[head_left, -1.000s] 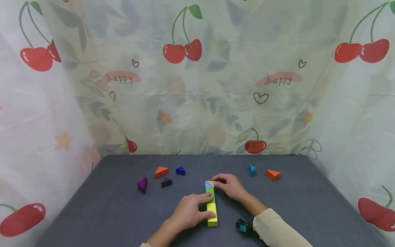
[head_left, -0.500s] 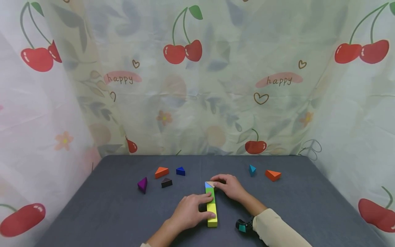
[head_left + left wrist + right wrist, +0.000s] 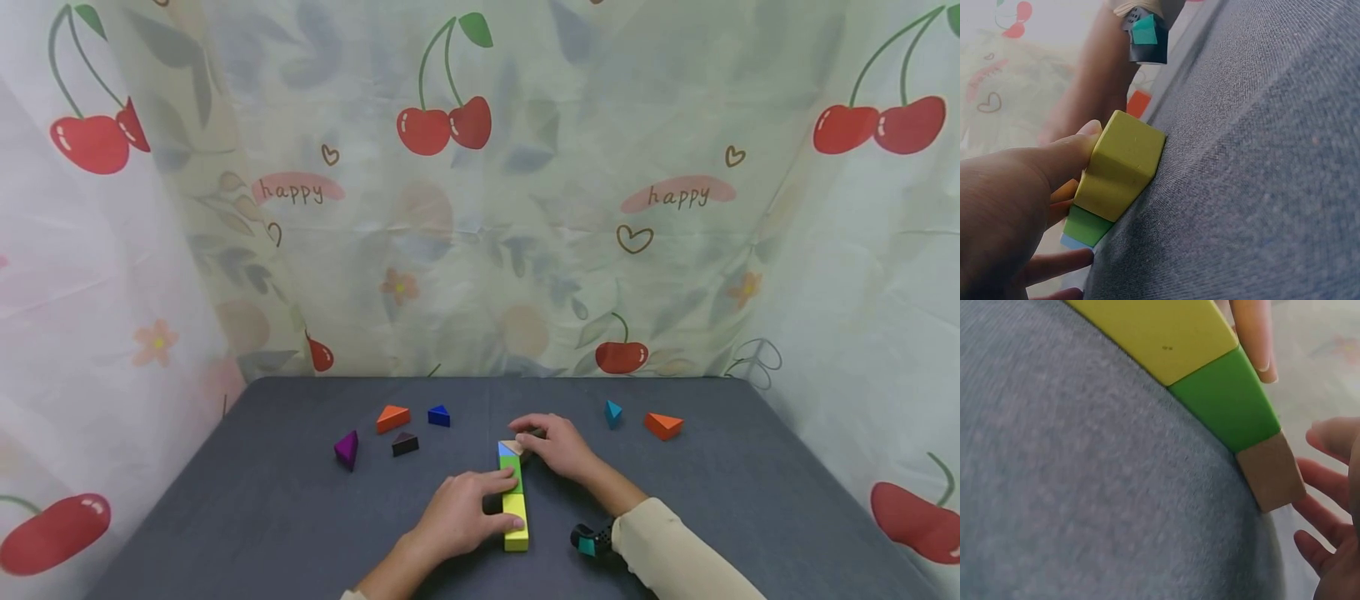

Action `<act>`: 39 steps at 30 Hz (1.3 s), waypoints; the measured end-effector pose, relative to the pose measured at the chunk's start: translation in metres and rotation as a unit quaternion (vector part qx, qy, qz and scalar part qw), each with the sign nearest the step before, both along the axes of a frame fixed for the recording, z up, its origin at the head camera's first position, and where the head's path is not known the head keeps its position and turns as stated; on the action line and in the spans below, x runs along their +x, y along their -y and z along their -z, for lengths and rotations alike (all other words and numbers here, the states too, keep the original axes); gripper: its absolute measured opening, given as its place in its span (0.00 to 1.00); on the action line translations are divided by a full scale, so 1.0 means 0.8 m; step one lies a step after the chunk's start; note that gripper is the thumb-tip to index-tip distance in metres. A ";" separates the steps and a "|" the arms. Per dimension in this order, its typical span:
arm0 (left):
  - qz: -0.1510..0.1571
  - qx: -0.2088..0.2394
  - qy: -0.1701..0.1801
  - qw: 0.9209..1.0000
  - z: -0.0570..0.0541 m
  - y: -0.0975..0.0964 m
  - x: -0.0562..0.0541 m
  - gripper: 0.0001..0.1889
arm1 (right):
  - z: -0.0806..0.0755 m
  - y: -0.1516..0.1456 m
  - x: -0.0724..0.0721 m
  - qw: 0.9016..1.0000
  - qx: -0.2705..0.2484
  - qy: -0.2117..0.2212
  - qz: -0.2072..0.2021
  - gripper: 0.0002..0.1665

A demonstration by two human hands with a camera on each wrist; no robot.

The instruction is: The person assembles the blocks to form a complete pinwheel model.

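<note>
Row of blocks about mid-width on the desk (image 3: 262,517), running toward the far edge, well in from both side edges: yellow block (image 3: 516,536) nearest the person, green block (image 3: 510,462) next, light blue wedge (image 3: 506,448) and tan wedge (image 3: 1271,473) paired at the far end. Left hand (image 3: 459,512) comes from the left side, thumb and a finger spread along the row, thumb on yellow, fingertip on green, resting rather than clamping. Right hand (image 3: 561,446) at the far end, fingers parted and loosely bent beside the tan wedge, no grip visible; touching or just clear, can't tell

Handling, by look: probably painted wood, light, stiff, not fragile, smooth faces maybe slippery. Pieces seem unjoined, so a sideways push could split the row. Best hold: yellow and green across the opposite long sides; wedges by the flat faces, since thin points would likely pivot or slip

Loose spares: purple wedge (image 3: 347,450), orange wedge (image 3: 393,419), dark blue wedge (image 3: 438,416), black wedge (image 3: 406,443) toward the far left corner; teal wedge (image 3: 613,413), second orange wedge (image 3: 663,425) toward the far right
</note>
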State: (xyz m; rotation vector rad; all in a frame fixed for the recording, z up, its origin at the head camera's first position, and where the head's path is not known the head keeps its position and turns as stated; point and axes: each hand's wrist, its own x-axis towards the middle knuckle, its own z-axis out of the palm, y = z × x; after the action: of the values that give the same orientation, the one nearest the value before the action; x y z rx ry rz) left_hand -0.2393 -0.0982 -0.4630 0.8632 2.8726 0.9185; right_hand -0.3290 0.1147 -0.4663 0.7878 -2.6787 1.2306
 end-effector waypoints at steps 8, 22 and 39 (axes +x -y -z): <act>0.003 0.002 -0.009 1.000 0.000 -0.001 0.000 0.32 | -0.011 -0.006 -0.008 0.999 0.010 -0.038 0.032 0.12; -0.010 -0.010 -0.009 1.000 -0.001 -0.002 0.000 0.32 | -0.025 -0.056 -0.033 0.980 0.098 -0.137 0.102 0.16; -0.011 -0.007 -0.004 1.000 -0.002 -0.002 0.003 0.32 | -0.035 -0.119 -0.047 0.974 0.167 -0.070 0.139 0.17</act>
State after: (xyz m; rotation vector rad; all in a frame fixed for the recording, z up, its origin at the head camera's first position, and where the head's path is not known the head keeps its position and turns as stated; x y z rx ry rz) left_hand -0.2370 -0.0968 -0.4613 0.8371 2.8965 0.8981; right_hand -0.3668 0.2100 -0.4385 0.4832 -2.7900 0.6494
